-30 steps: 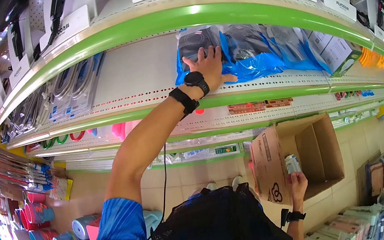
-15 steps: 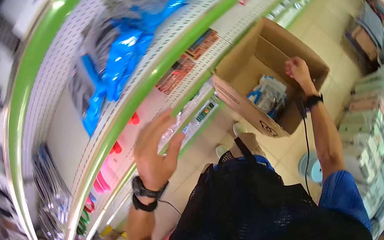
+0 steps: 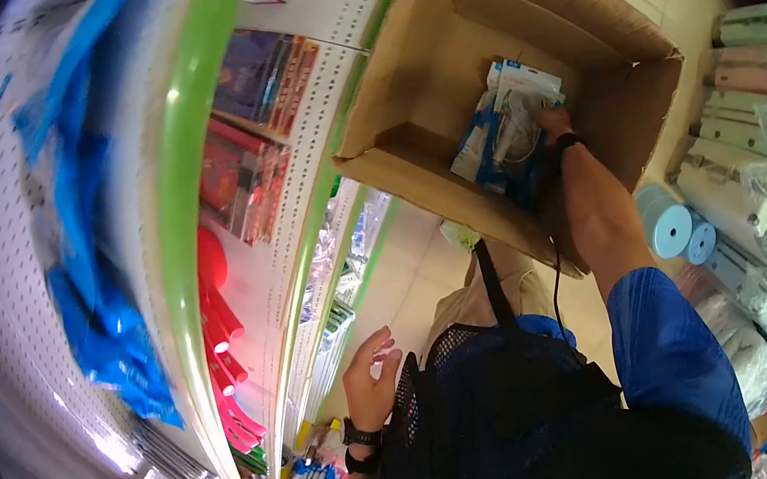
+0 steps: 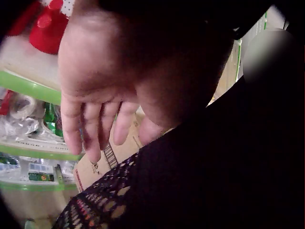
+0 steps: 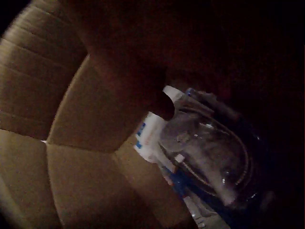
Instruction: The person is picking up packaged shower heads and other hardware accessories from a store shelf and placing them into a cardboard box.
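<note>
My right hand [image 3: 555, 121] is inside the cardboard box, its curled fingers gripping the edge of a clear package [image 3: 519, 125] with a white header and a coiled cord or tube. The right wrist view shows that package [image 5: 209, 152] beneath the dark hand; the shadow hides most of the fingers. Other blue-and-white packages [image 3: 480, 147] lie beside and under it. Over by the shelves, my left hand [image 3: 372, 383] hangs with nothing in it, near the black mesh bag on my front. In the left wrist view the left hand's [image 4: 102, 90] fingers are loosely extended.
The open cardboard box [image 3: 405, 63] stands beside green-edged shelves [image 3: 183, 222]. Blue packaging [image 3: 104, 327] lies on the upper shelf, red items [image 3: 222, 337] lower down. Bagged goods [image 3: 750, 188] are stacked at the right, near blue round containers [image 3: 671, 230].
The view has turned from the shelf towards the box. My left hand has left the shelf packages and dropped beside my body. My right hand has moved from the box's side down to the packages inside.
</note>
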`<state>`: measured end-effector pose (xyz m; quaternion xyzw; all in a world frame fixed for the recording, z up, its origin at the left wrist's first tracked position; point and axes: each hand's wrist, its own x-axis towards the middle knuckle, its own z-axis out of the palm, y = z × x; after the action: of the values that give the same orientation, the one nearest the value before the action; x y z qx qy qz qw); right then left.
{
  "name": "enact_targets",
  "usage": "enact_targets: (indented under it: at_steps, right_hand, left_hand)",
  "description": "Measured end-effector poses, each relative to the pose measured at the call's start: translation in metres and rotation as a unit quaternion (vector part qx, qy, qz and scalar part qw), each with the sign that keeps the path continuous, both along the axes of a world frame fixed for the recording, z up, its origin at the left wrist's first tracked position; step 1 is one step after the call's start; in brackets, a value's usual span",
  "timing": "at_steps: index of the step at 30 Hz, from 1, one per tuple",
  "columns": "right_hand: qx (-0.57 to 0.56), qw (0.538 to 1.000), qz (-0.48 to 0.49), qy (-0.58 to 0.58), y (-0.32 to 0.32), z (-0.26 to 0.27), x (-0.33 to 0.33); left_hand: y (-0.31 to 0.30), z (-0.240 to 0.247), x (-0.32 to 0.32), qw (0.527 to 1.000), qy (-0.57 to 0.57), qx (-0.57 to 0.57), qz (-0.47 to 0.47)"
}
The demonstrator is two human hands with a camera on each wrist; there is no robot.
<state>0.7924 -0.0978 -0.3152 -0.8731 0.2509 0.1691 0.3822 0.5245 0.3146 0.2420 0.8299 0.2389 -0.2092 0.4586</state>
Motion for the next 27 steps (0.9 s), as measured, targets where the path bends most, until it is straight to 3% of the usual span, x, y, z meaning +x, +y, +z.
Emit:
enact_targets:
  at_steps: [1,2,3,5,6,7,8,9,11,15,17,18,21,23,24,26,27]
  right_hand:
    - [-0.119,0.973,0.183,0.072,0.005,0.024,-0.004]
    - [-0.227,0.895,0.359,0.138,0.012,0.038,-0.011]
    - [-0.223,0.893,0.361,0.147,0.018,0.031,-0.021]
    - [-0.190,0.937,0.250,0.155,0.029,0.024,-0.037]
    - [-0.187,0.936,0.252,0.161,0.038,0.031,-0.045]
    - [-0.095,0.986,0.096,0.102,0.046,0.046,-0.052]
    - [-0.001,0.997,-0.066,0.040,0.049,0.056,-0.054]
    - [0.000,0.997,-0.064,0.045,0.045,0.055,-0.053]
    - [0.153,0.953,-0.141,0.219,0.030,0.053,-0.055]
    - [0.130,0.974,-0.162,0.090,0.027,0.055,-0.057]
    - [0.262,0.951,-0.134,0.097,0.026,0.056,-0.054]
    - [0.264,0.951,-0.130,0.097,0.027,0.053,-0.052]
    - [0.208,0.960,-0.098,0.162,0.033,0.050,-0.039]
    - [0.074,0.993,-0.057,0.072,0.045,0.052,-0.037]
    - [0.075,0.993,-0.052,0.070,0.048,0.039,-0.039]
    - [0.156,0.973,-0.147,0.091,0.055,0.000,-0.049]
    - [0.158,0.973,-0.139,0.090,0.060,0.015,-0.039]
  left_hand:
    - [-0.002,-0.004,0.003,1.000,0.012,0.000,-0.003]
    - [-0.004,-0.007,0.007,1.000,0.027,-0.003,-0.002]
    - [-0.006,-0.010,0.010,0.999,0.042,-0.005,0.001]
    - [-0.010,-0.014,0.018,0.998,0.066,0.002,0.000]
    - [-0.011,-0.017,0.021,0.997,0.081,0.008,0.000]
    - [-0.012,-0.020,0.024,0.996,0.087,0.009,0.002]
    - [-0.014,-0.023,0.025,0.996,0.088,0.002,0.005]
    - [-0.015,-0.025,0.025,0.996,0.090,-0.004,0.008]
    - [-0.017,-0.029,0.027,0.995,0.095,-0.011,0.015]
    - [-0.022,-0.031,0.037,0.996,0.085,-0.021,0.012]
    - [-0.024,-0.029,0.041,0.996,0.085,-0.018,0.024]
    - [-0.025,-0.028,0.041,0.995,0.089,-0.019,0.031]
    - [-0.026,-0.032,0.038,0.996,0.087,-0.019,0.026]
    - [-0.026,-0.033,0.038,0.994,0.100,-0.024,0.022]
    - [-0.026,-0.033,0.038,0.993,0.118,-0.029,0.015]
    - [-0.029,-0.030,0.041,0.993,0.112,-0.029,0.028]
    - [-0.030,-0.028,0.041,0.993,0.109,-0.030,0.036]
